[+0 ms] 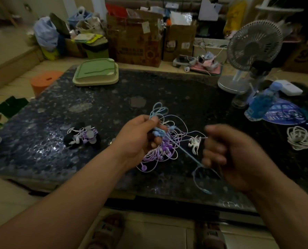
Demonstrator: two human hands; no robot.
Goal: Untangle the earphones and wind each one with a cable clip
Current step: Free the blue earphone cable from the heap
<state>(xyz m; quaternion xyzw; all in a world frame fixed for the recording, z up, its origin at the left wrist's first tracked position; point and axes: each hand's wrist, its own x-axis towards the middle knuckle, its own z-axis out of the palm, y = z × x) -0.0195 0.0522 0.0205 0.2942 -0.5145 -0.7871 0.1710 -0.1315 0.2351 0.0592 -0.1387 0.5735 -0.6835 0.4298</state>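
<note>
One orange stool [45, 81] stands off the far left corner of the dark speckled table [59, 105], and a green tray [95, 72] lies on the table's back edge. Nearer, left of the hands, a small heap of white and purple earphones [83, 136] rests on the table on something black. The left hand [140, 139] is held above the middle of the table, its fingers curled tight round loops of a blue cord [185, 153]. Under and beside it, a tangle of purple and white earphones [164, 155] spreads onto the table. A white clip [194, 143] hangs among the strands just right of the tangle. The blue cord runs taut down to the right hand [226, 155], which is blurred, its fingers curled and pinching the cord. Farther right are a white fan [253, 45], a blue bottle [261, 103] and a coiled white cable [300, 138].
</note>
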